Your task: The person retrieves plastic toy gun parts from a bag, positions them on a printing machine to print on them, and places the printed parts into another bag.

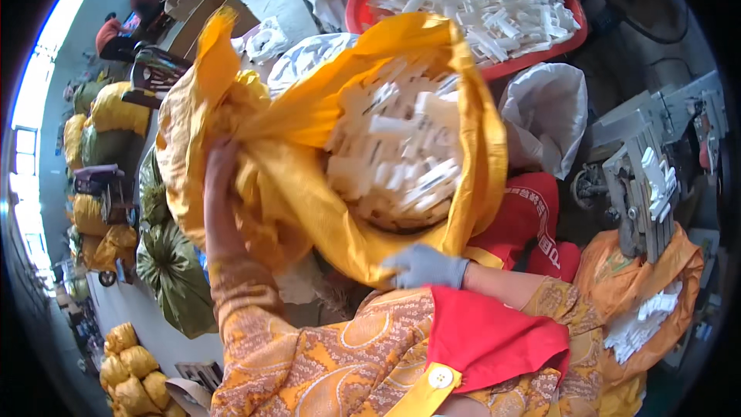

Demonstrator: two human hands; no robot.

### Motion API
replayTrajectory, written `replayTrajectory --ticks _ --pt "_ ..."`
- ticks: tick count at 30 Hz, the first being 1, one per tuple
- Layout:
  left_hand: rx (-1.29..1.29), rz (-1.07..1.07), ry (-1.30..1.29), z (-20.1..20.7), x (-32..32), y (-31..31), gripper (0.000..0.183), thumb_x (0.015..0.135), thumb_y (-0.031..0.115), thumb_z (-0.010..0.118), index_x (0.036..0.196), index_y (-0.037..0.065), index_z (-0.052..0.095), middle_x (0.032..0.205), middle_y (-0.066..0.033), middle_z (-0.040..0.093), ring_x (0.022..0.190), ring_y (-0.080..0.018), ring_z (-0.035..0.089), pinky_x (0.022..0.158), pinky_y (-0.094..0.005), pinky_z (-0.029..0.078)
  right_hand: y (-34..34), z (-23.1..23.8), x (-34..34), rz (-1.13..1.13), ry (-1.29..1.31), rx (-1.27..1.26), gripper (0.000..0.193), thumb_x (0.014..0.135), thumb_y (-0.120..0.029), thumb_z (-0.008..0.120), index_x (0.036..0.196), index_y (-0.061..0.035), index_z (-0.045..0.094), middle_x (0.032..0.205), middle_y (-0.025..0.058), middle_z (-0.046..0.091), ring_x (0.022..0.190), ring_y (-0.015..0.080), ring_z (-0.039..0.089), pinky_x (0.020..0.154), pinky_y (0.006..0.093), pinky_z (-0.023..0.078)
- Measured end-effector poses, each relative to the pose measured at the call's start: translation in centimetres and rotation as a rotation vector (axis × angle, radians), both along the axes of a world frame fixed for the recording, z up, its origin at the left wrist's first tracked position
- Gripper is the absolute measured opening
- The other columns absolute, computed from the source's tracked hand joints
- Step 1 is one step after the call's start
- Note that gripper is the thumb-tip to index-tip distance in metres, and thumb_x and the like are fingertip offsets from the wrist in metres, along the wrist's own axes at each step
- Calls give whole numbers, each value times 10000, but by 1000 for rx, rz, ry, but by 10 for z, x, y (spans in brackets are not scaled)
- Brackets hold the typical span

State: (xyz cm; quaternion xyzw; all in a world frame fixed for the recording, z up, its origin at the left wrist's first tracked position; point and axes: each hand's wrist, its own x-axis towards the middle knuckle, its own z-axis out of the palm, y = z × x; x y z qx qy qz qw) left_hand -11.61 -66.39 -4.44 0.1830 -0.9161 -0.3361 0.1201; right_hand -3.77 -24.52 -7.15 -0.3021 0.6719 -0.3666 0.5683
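A large yellow woven sack (359,228) gapes in front of me, its mouth turned up. Inside lie many small white plastic pieces (401,147). On the left my bare left hand (224,156) is closed round a gathered fold of the sack; its fingers are partly blurred. My right hand (426,266), in a grey glove, grips the near edge of the sack's mouth, with its fingertips partly hidden by the cloth. The far rim of the sack stands up toward a red basin.
The red basin (356,11) heaped with white pieces sits beyond the sack. To its right stands an open white sack (546,116). A machine (644,193) with white parts rises at right above an orange sack (679,340). Tied green sacks (176,278) stand at left. Another person (116,37) is far back.
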Motion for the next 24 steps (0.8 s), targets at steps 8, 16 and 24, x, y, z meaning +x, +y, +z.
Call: replayTrajectory --ticks 8,16,24 --pt "-763 18 -416 47 13 62 370 844 188 550 1198 80 564 1242 -190 565 1094 -368 556 926 -449 457 50 37 -1 -65 286 -120 472 831 -367 596 1223 -108 563 1037 219 643 947 379 612 853 411 472" --pt "-800 -390 -50 -36 -145 208 939 735 456 727 1459 80 261 1399 -217 440 1283 -348 437 1057 -416 356 85 37 -112 -638 1679 549 820 733 -425 707 1426 -149 365 1317 224 460 1205 360 448 970 444 396" --pt "-99 -283 82 -80 -147 148 295 891 275 593 890 -13 659 723 -95 654 649 -169 561 611 -357 454 144 -16 -143 -1230 485 212 447 820 -217 586 1229 -40 560 806 181 666 775 298 654 739 377 500"
